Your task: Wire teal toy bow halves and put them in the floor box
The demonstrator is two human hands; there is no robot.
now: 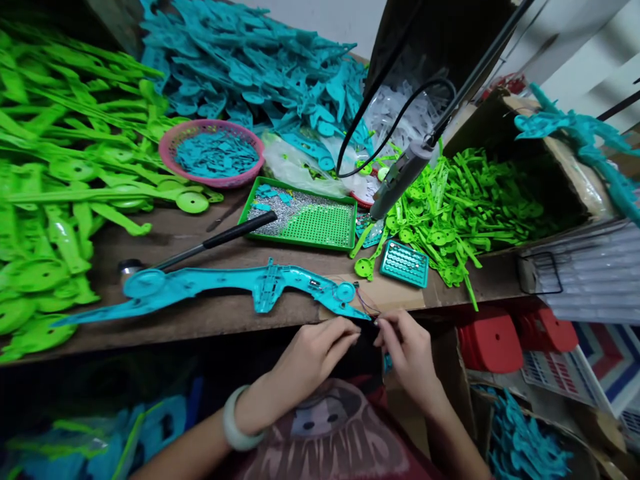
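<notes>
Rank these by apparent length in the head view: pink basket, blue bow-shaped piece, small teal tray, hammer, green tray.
1. Blue bow-shaped piece
2. Hammer
3. Green tray and pink basket: too alike to rank
4. Small teal tray

ahead and left of the left grip point(315, 347), a bow part point(230, 283) is lying on the desk point(225, 322), a hammer point(204, 243) and tray point(330, 227) sitting behind it. ahead of the right grip point(407, 347), a small tray point(403, 280) is resting, loose pieces point(450, 213) spilling from a carton point(575, 170) beyond.

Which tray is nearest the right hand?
The small teal tray; the larger green tray lies farther left, and farther back from the right hand.
</notes>
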